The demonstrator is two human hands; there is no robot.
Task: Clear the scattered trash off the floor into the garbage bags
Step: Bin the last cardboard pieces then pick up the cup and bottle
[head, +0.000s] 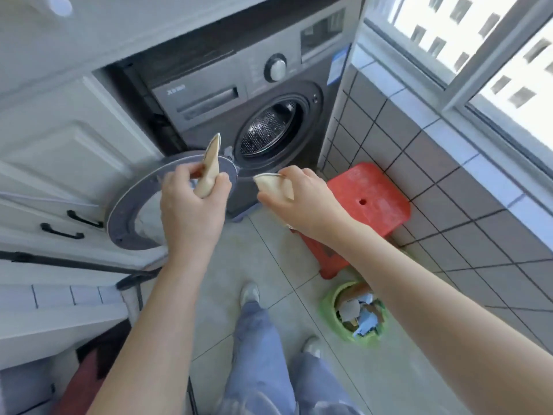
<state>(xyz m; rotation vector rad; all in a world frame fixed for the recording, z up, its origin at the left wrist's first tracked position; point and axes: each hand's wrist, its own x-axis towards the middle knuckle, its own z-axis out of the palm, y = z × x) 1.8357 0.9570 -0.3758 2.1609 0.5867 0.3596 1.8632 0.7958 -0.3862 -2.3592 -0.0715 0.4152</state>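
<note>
The left hand point(191, 202) gripped one beige piece point(211, 169); the right hand point(299, 199) pinched another piece point(273, 185), above the floor point(284, 265), near the green garbage bag point(329, 304).

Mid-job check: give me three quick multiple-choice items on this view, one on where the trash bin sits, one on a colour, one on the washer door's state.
1. Where is the green-lined bin of scraps?
A. On the floor in front of the stool, under the right forearm
B. Inside the washer drum
C. On the windowsill

2. What colour is the plastic stool?
A. Blue
B. Red
C. White

3. What state is the washer door in?
A. Closed
B. Removed
C. Swung open

Answers:
1. A, it stands on the tiles nearer the camera than the stool.
2. B, its top is plainly red.
3. C, the round door hangs open to the left and the drum is exposed.

Each hand, left hand and right hand, has a grip on a beige piece.
</note>
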